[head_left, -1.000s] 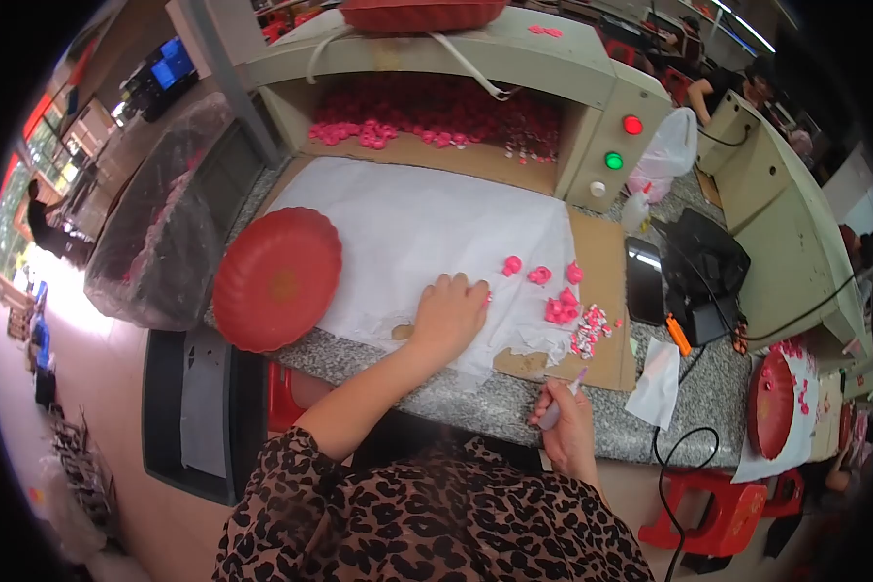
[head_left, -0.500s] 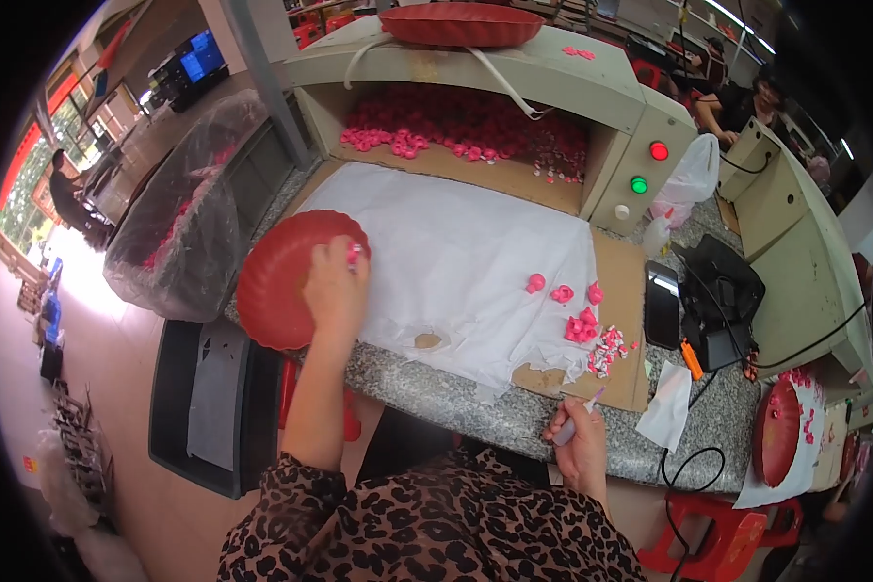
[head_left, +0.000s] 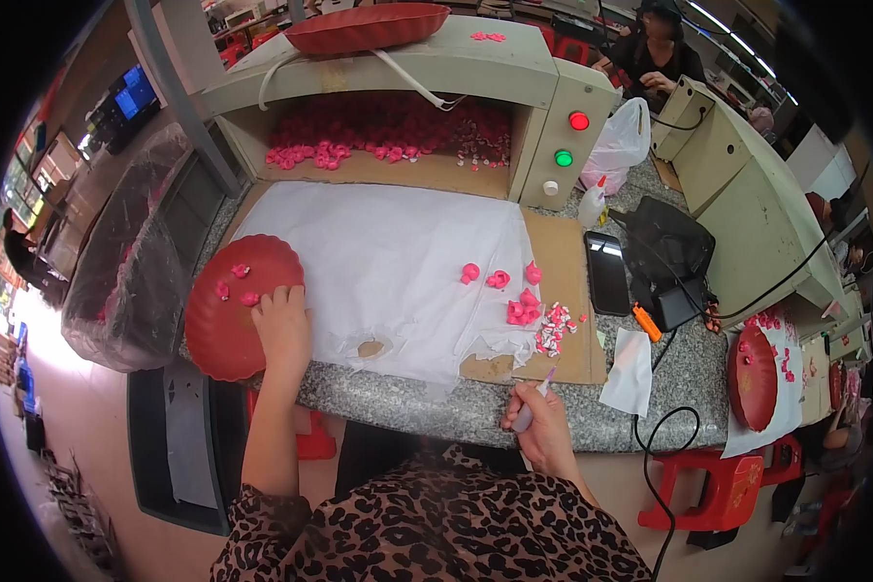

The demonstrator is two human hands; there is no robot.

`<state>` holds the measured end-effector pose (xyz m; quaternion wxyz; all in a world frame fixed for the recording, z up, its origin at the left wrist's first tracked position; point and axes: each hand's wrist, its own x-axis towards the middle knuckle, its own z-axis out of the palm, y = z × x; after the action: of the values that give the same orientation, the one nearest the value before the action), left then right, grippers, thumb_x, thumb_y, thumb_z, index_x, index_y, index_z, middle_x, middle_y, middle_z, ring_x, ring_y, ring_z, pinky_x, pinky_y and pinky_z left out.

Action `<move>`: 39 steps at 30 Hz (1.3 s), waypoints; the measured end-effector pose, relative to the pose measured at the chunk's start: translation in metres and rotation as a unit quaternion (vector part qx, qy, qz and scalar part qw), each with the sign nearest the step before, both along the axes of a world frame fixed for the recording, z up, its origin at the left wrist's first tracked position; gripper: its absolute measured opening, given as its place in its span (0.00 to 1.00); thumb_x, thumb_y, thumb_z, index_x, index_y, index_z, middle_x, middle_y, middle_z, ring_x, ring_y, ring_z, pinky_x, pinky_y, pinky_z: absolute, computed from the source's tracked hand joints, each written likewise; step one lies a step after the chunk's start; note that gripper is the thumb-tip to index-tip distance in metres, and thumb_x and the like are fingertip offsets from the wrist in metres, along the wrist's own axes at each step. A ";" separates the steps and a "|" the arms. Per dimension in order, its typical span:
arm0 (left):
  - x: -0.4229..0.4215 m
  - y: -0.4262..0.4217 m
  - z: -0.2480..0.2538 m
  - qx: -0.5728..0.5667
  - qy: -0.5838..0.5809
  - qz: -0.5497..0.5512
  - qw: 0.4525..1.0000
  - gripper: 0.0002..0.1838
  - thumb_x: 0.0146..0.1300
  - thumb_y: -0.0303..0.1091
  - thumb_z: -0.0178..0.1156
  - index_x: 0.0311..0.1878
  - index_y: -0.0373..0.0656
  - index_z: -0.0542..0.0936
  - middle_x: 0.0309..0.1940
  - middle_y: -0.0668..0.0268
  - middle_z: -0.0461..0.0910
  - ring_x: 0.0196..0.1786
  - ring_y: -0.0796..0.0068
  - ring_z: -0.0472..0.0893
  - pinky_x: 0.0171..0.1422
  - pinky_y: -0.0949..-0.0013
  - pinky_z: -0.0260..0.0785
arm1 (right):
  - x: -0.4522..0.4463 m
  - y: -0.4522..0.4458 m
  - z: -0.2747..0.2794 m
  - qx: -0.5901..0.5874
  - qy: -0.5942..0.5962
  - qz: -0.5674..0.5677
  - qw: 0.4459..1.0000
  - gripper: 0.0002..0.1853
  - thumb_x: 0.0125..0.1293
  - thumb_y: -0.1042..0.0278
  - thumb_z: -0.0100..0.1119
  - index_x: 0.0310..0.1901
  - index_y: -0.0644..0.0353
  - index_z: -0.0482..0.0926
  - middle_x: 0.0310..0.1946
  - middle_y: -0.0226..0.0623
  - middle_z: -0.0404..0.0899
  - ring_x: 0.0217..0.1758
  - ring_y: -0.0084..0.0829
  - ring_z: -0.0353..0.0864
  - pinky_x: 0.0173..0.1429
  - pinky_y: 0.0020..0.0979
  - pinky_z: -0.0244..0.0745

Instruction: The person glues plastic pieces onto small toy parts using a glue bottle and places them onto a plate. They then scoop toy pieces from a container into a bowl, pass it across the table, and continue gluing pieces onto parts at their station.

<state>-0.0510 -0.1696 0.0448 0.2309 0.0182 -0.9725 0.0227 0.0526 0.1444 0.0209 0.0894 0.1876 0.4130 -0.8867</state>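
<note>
My left hand (head_left: 285, 328) reaches over the right rim of a red scalloped dish (head_left: 225, 344), its fingers stretched and apart. Three small pink pieces (head_left: 241, 271) lie in the dish, the lowest one right beside my fingertips. My right hand (head_left: 545, 427) is closed around a small squeeze bottle (head_left: 525, 418) with a thin nozzle pointing up, held at the table's front edge. Beyond it are a pile of tiny pink-and-white bits (head_left: 555, 331), a cluster of pink pieces (head_left: 524, 308) and three single rounded pink pieces (head_left: 498, 279).
White paper (head_left: 407, 233) with a torn hole covers the cardboard. Behind stands a beige machine (head_left: 538, 126) holding many pink pieces, with another red dish (head_left: 367, 29) on top. To the right lie a phone (head_left: 606, 274), orange cutter (head_left: 647, 322), black bag (head_left: 664, 247) and cable.
My left hand has let go of a small pink-and-white piece, and three pieces now show in the dish. The view has swung right. My right hand still holds the bottle.
</note>
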 end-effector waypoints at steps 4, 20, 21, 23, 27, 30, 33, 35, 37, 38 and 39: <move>0.012 0.015 0.011 0.001 -0.015 -0.018 1.000 0.12 0.49 0.30 0.52 0.39 0.40 0.72 0.33 0.60 0.73 0.39 0.61 0.71 0.44 0.58 0.59 | -0.002 -0.003 0.005 0.010 -0.012 -0.006 1.000 0.04 0.58 0.71 0.50 0.27 0.59 0.70 0.16 0.30 0.69 0.18 0.21 0.67 0.24 0.26 0.64; -0.038 0.176 -0.010 0.170 0.008 -0.244 0.955 0.16 0.52 0.28 0.50 0.46 0.35 0.70 0.39 0.57 0.69 0.40 0.60 0.69 0.43 0.64 0.67 | -0.001 0.001 0.002 -0.007 0.008 0.053 0.999 0.11 0.62 0.64 0.35 0.40 0.62 0.63 0.25 0.39 0.69 0.27 0.31 0.71 0.30 0.34 0.71; -0.050 0.180 -0.019 0.174 0.010 -0.246 0.953 0.16 0.52 0.28 0.50 0.46 0.35 0.70 0.39 0.57 0.69 0.40 0.60 0.69 0.43 0.64 0.67 | -0.001 0.001 0.002 -0.003 0.010 0.051 0.999 0.11 0.62 0.64 0.35 0.40 0.62 0.63 0.25 0.39 0.69 0.27 0.31 0.71 0.30 0.34 0.71; -0.067 0.186 -0.032 0.135 -0.055 -0.194 0.970 0.14 0.52 0.28 0.50 0.43 0.35 0.71 0.37 0.57 0.70 0.40 0.60 0.70 0.41 0.65 0.67 | -0.001 0.000 0.002 0.024 0.004 0.055 0.998 0.10 0.59 0.69 0.35 0.41 0.62 0.61 0.27 0.40 0.69 0.29 0.32 0.72 0.30 0.34 0.72; -0.059 0.178 -0.020 0.119 -0.118 -0.241 0.956 0.13 0.53 0.30 0.52 0.42 0.36 0.72 0.35 0.58 0.71 0.41 0.59 0.69 0.44 0.65 0.66 | 0.002 0.002 0.003 0.034 0.017 0.078 0.996 0.10 0.62 0.68 0.42 0.43 0.63 0.64 0.29 0.39 0.72 0.29 0.31 0.73 0.32 0.31 0.72; -0.041 0.173 -0.023 0.143 -0.081 -0.273 0.948 0.11 0.50 0.27 0.54 0.38 0.36 0.72 0.34 0.58 0.72 0.40 0.58 0.70 0.42 0.65 0.67 | 0.000 0.004 0.000 0.009 0.034 0.086 0.996 0.13 0.61 0.67 0.48 0.45 0.64 0.64 0.30 0.39 0.74 0.29 0.29 0.74 0.32 0.28 0.72; -0.013 0.166 -0.023 0.286 -0.018 -0.319 0.903 0.08 0.51 0.25 0.55 0.36 0.36 0.72 0.33 0.60 0.74 0.37 0.66 0.73 0.37 0.70 0.68 | 0.000 0.006 0.000 0.015 0.045 0.062 0.997 0.14 0.61 0.67 0.49 0.47 0.63 0.65 0.31 0.40 0.74 0.29 0.26 0.75 0.31 0.25 0.70; 0.000 0.158 -0.037 0.664 -0.214 -0.287 0.657 0.09 0.51 0.22 0.57 0.37 0.36 0.71 0.33 0.65 0.74 0.34 0.77 0.74 0.34 0.76 0.66 | -0.002 0.010 0.000 0.000 0.060 0.043 0.997 0.13 0.60 0.69 0.49 0.46 0.63 0.65 0.32 0.40 0.74 0.29 0.25 0.74 0.31 0.23 0.70; 0.011 0.154 -0.026 0.788 -0.287 -0.236 0.490 0.11 0.50 0.21 0.58 0.39 0.37 0.71 0.33 0.70 0.73 0.33 0.85 0.72 0.34 0.81 0.64 | -0.005 0.014 -0.001 -0.014 0.074 0.027 0.997 0.12 0.60 0.71 0.50 0.44 0.63 0.65 0.33 0.40 0.74 0.28 0.23 0.74 0.30 0.21 0.69; 0.013 0.153 -0.031 0.824 -0.294 -0.229 0.428 0.12 0.50 0.22 0.58 0.39 0.38 0.71 0.33 0.70 0.73 0.33 0.84 0.72 0.35 0.81 0.64 | -0.006 0.016 -0.005 0.003 0.089 0.008 0.996 0.11 0.58 0.72 0.52 0.43 0.62 0.66 0.32 0.39 0.74 0.28 0.23 0.74 0.30 0.21 0.68; 0.017 0.153 -0.035 0.856 -0.298 -0.219 0.363 0.12 0.50 0.22 0.58 0.40 0.38 0.71 0.34 0.70 0.74 0.34 0.84 0.72 0.35 0.81 0.64 | -0.008 0.018 -0.006 0.020 0.103 -0.008 0.994 0.11 0.57 0.73 0.54 0.42 0.61 0.67 0.31 0.39 0.74 0.27 0.24 0.74 0.29 0.20 0.67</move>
<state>-0.0343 -0.0170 0.0100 -0.2163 -0.0151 -0.4448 -0.8690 0.0448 0.1619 0.0147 0.0356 0.1006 0.4359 -0.8936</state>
